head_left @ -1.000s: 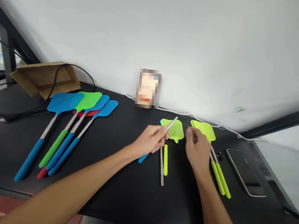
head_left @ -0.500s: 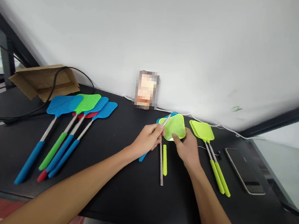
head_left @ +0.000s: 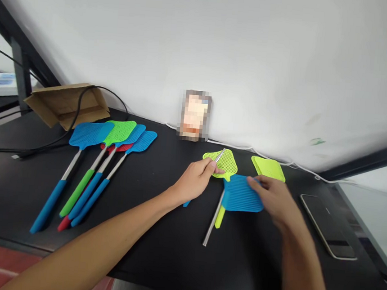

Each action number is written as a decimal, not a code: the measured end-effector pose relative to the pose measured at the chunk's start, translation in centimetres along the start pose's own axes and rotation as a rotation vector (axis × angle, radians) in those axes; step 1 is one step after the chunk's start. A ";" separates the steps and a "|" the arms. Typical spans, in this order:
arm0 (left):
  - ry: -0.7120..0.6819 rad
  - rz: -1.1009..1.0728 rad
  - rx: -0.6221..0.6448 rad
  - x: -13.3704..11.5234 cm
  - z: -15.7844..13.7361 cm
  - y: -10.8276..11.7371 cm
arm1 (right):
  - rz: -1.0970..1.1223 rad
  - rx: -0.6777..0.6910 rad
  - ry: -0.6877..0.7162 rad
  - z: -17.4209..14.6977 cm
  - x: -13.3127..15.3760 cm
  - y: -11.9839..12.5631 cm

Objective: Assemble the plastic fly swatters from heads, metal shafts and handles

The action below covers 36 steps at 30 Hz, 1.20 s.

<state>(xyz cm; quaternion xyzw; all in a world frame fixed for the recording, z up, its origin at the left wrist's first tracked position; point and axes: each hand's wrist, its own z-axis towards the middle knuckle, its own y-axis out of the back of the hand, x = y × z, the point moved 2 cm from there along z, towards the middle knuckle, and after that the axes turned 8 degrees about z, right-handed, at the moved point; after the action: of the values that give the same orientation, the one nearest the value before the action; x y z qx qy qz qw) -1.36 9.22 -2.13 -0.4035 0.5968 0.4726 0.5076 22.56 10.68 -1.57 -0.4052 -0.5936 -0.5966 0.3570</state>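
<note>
My left hand (head_left: pixel 193 179) is closed around a thin metal rod (head_left: pixel 220 154), whose tip points up past my thumb. In my right hand (head_left: pixel 273 197), thumb and fingers pinch the edge of a blue fly swatter head (head_left: pixel 245 194). Behind it, beside my left fingers, lies a yellow-green swatter head (head_left: pixel 226 161). A second metal rod (head_left: pixel 211 225) rests on the table below the two heads. Next to that rod is a yellow-green handle grip (head_left: pixel 220 217), partly covered by the blue head. The end of a blue grip (head_left: pixel 186 203) shows under my left hand.
At left, several blue, green and red fly swatters (head_left: pixel 81 189) lie fanned out on the black table (head_left: pixel 157 250). Behind them stands an open cardboard box (head_left: pixel 61 108) with a black cable. Yellow-green swatters (head_left: pixel 271 169) and a phone (head_left: pixel 328 227) lie at right. A blurred-out object (head_left: pixel 196 116) leans against the wall.
My right hand has let go of the yellow-green head and drawn the blue head out from beneath it, toward the right and nearer me. My left hand still grips the rod.
</note>
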 end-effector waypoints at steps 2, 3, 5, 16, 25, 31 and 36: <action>-0.058 0.057 -0.018 0.1 0.1 -0.1 | 0.105 -0.269 0.004 0.1 0.0 2.5; -0.082 0.068 -0.017 0.2 0.1 -0.1 | 0.244 -0.403 0.033 0.0 0.1 3.5; -0.107 0.055 0.017 0.3 0.0 -0.2 | 0.603 -0.524 0.098 -0.2 0.5 4.1; -0.120 -0.021 0.367 -1.3 -1.1 -0.7 | 0.904 -0.019 0.124 -1.9 3.6 -2.6; -0.070 -0.053 0.393 -1.4 -1.1 -1.0 | 0.980 -0.023 0.109 -1.5 3.1 -2.2; -0.048 -0.079 0.420 -1.5 -1.2 -1.0 | 0.957 0.007 0.115 -1.7 3.3 -2.4; -0.039 -0.074 0.444 -1.6 -1.3 -0.9 | 0.976 0.026 0.116 -1.7 3.2 -2.4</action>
<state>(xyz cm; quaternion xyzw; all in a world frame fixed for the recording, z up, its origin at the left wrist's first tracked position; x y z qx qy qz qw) -0.58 7.76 -0.67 -0.2942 0.6610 0.3183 0.6126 18.94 9.29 0.42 -0.5976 -0.3210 -0.3740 0.6324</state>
